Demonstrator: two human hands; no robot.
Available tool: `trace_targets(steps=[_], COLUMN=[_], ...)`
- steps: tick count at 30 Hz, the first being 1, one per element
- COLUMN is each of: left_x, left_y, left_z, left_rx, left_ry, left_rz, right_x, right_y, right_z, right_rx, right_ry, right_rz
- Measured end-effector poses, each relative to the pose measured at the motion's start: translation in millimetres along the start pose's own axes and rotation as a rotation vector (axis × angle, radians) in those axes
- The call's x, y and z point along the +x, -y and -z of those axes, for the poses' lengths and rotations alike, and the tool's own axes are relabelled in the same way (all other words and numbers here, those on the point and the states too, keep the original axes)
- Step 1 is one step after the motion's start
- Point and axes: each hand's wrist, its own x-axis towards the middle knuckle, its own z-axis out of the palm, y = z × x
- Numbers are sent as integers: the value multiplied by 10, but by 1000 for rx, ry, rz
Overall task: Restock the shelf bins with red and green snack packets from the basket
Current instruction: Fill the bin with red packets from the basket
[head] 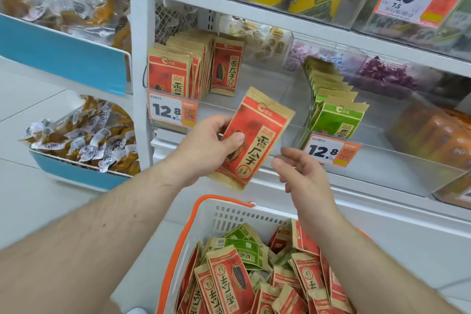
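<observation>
A red packet with tan edges and black characters is held above a white basket with an orange handle, filled with red and green packets; green packets stand at the shelf's front edge behind orange-and-white price tags.

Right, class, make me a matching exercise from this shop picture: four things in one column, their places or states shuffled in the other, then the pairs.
Things:
1. red packet
2. right hand
3. green packets
4. basket

Places or states:
A. standing in the right-hand shelf bin
B. below the shelf, full of packets
C. gripped by the left hand
D. open, holding nothing

Pairs: 1-C, 2-D, 3-A, 4-B
</observation>
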Motion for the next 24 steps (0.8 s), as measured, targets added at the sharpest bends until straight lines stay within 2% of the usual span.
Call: trace_targets(steps=[3, 9, 12, 16, 18, 24], left_x=[10, 71, 119, 233, 305, 442], left_y=[0, -34, -102, -97, -27, 39], left_z=[52, 142, 240, 416, 494, 560], left_rx=[15, -70, -128, -71, -5, 297], left_ry=[-5, -4, -36, -312, -422, -494], left_rz=[-5, -24, -95, -167, -151, -157], right_x=[55, 187, 297, 479, 582, 1155], right_y=[57, 217, 362, 628, 777, 878], right_z=[-77, -276, -330, -288, -276, -410], right_rx=[-122, -108, -174, -319, -360, -595], right_ry=[119, 201, 169, 45, 0, -32], right_rz=[69, 119, 285, 664, 780, 686])
